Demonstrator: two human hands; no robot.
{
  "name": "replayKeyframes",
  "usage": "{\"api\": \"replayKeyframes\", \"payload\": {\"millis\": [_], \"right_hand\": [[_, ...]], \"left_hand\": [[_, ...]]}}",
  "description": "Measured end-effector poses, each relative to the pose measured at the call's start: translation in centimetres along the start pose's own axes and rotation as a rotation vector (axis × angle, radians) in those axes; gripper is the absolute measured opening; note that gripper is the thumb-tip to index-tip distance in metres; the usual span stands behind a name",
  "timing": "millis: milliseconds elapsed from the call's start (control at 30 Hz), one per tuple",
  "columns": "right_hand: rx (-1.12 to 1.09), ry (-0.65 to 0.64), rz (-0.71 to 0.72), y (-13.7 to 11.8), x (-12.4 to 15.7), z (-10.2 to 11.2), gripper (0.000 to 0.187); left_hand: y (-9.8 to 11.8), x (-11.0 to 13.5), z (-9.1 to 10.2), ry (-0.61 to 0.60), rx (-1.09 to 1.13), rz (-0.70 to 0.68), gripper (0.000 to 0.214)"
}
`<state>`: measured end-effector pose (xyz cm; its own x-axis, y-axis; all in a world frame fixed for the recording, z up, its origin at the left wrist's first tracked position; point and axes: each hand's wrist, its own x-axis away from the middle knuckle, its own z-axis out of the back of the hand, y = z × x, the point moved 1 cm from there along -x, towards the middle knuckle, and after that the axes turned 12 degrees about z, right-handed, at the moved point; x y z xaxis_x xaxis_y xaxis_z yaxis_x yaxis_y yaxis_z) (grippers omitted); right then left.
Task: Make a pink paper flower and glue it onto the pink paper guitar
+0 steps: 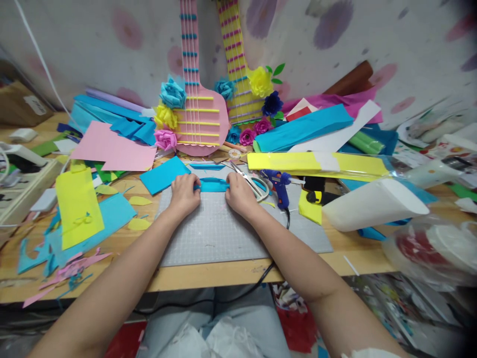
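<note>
A narrow strip of blue paper (213, 185) stretches between my two hands at the upper part of the grey cutting mat (214, 233). My left hand (185, 193) has its fingers closed on the strip's left end. At the other end, my right hand (240, 193) grips it with curled fingers. Just beyond lies another folded blue strip (207, 166). White-handled scissors (257, 188) rest against the right hand's far side. A flat blue paper rectangle (164, 175) lies to the left of my left hand.
A blue glue gun (280, 188) with a black cord sits at the right. Behind stand a pink paper guitar (203, 114) and a yellow one (238, 64) with paper flowers. Yellow paper (79, 206) and scraps cover the left; a white roll (374, 205) lies right.
</note>
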<state>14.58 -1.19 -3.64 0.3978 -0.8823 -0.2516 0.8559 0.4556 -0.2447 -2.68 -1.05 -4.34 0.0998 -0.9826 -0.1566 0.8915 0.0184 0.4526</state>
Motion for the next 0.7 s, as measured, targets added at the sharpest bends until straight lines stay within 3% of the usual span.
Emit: {"api": "replayKeyframes", "payload": {"millis": [167, 367, 533, 700], "right_hand": [[-0.164, 0.149, 0.004, 0.9, -0.4, 0.0, 0.026], [-0.245, 0.121, 0.033, 1.7, -0.9, 0.0, 0.025], [-0.235, 0.070, 0.099, 2.1, -1.1, -0.1, 0.019], [-0.145, 0.027, 0.144, 2.2, -1.2, -0.3, 0.018]], "left_hand": [[0.0, -0.1, 0.0, -0.004, 0.059, 0.042, 0.011], [0.0, -0.2, 0.3, 0.021, 0.129, 0.068, 0.007], [-0.5, -1.8, 0.9, 0.087, 0.208, 0.018, 0.006], [-0.1, -4.7, 1.5, -0.121, 0.132, -0.004, 0.010]]}}
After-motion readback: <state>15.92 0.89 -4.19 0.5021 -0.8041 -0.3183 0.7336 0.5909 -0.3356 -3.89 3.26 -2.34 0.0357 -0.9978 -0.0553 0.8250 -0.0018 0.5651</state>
